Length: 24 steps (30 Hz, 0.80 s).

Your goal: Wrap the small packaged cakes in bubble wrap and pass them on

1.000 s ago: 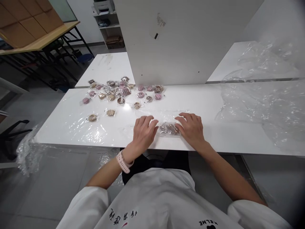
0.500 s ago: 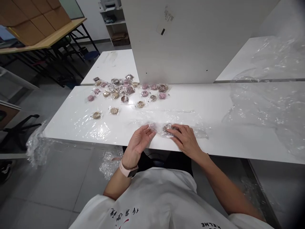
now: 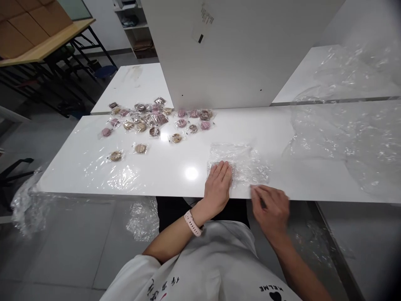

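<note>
My left hand (image 3: 218, 184) lies flat, fingers together, on a clear plastic bag (image 3: 247, 154) that is spread crinkled near the table's front edge. A wrapped biscuit was seen there earlier; whether one is under the hand or in the bag is hidden. Right of it, over the table's front edge, my right hand (image 3: 271, 209) is slightly blurred. Its thumb and fingertips are pinched together close to the bag's near side; what they hold, if anything, cannot be made out. Several round wrapped biscuits (image 3: 140, 149), tan, brown and pink, lie to the left on the white table (image 3: 169, 175).
A tall white panel (image 3: 238, 50) stands behind the table. Large clear plastic sheeting (image 3: 338, 138) covers the right side. More crumpled plastic (image 3: 142, 217) hangs below the front edge on the left. Cardboard boxes (image 3: 37, 25) rest on a wooden desk (image 3: 62, 37) at the far left.
My left hand has moved right and now lies flat on the bag. The right hand has let go of the wrapped biscuit and moved right, toward my body. The camera view has shifted slightly.
</note>
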Tool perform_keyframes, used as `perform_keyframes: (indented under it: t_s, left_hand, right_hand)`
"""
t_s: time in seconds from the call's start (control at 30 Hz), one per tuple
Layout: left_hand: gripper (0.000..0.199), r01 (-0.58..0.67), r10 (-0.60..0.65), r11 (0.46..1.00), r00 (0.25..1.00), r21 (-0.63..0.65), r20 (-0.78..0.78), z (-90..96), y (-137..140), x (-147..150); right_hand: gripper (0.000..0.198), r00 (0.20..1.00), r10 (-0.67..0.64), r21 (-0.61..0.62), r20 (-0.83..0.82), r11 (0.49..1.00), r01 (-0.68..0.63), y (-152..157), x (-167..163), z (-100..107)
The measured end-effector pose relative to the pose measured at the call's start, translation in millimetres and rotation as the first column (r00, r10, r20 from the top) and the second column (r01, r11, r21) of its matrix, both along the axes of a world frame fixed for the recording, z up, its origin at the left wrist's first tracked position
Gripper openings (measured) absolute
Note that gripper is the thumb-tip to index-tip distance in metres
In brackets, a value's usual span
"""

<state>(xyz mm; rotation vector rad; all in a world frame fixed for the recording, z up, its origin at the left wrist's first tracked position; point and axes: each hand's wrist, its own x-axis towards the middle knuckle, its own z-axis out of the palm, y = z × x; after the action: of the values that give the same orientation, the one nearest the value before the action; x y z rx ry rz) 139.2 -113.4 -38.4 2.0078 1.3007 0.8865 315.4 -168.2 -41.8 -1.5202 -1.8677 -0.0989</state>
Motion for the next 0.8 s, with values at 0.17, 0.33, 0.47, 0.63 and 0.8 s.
perform_keyframes:
  t_s: [0.17,0.33,0.47,0.63,0.8]
  left_hand:
    - [0.031,-0.049,0.05,0.999,0.998,0.013,-0.03,4.4,11,3]
    - [0.015,-0.125,0.14,0.979,0.986,0.16,-0.087,6.9,14,0]
    - [0.01,-0.165,0.167,0.976,0.986,0.141,-0.004,7.1,8,-10]
    - [0.048,0.025,-0.032,0.994,0.997,0.103,0.071,20.6,-3,-38]
    - [0.044,0.201,-0.198,0.978,0.979,0.06,-0.049,20.1,15,-61]
  right_hand:
    - [0.023,0.97,-0.235,-0.068,0.056,0.969,0.238,13,14,-2]
    - [0.02,0.923,0.083,-0.106,-0.376,0.986,-0.132,56,-22,19]
    - [0.03,0.841,0.417,-0.148,-0.346,0.86,-0.488,67,-40,26]
    - [0.059,0.776,0.622,-0.269,-0.105,0.734,-0.624,64,-24,14]
    - [0.044,0.81,0.582,-0.215,-0.071,0.784,-0.583,68,-21,15]
